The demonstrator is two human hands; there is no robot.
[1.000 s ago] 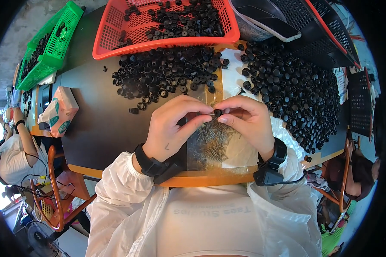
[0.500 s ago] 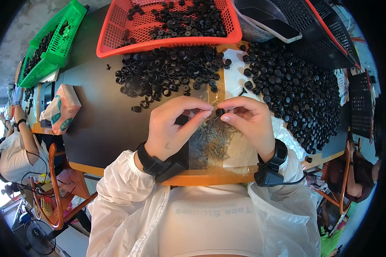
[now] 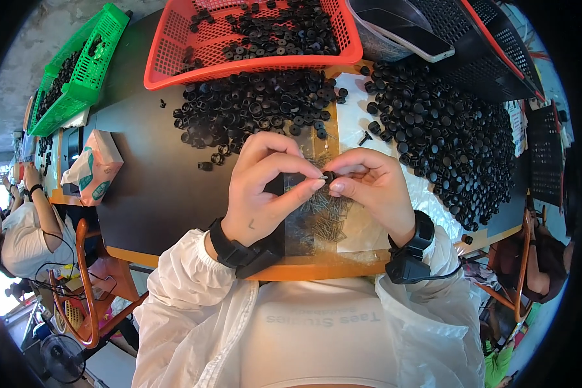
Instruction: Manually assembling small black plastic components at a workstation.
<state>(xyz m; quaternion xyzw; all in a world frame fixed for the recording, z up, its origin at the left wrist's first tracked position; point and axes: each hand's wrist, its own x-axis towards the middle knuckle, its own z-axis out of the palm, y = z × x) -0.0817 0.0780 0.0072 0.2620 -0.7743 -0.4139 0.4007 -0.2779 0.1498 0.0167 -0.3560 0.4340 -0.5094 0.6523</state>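
Observation:
My right hand point(image 3: 375, 187) pinches a small round black plastic cap point(image 3: 330, 176) between thumb and forefinger, above the table's front part. Meeting it from the left, my left hand point(image 3: 268, 178) has thumb and forefinger closed on a tiny metal screw point(image 3: 324, 177), mostly hidden by the fingertips, with its end at the cap. Below the fingers lies a heap of thin metal screws point(image 3: 330, 226). A heap of black ring-shaped parts point(image 3: 239, 110) spreads beyond my left hand, and a bigger heap of black round caps point(image 3: 446, 136) lies beyond my right.
At the back stands a red basket point(image 3: 252, 63) holding black parts. A phone point(image 3: 410, 39) rests on a clear tub near black crates point(image 3: 485, 74). To the left are a tissue pack point(image 3: 100, 165) and a green basket point(image 3: 87, 84); other people sit at both sides.
My left fingertips have come down and right to the cap, bringing the screw against it. The right hand keeps hold of the cap, turned slightly.

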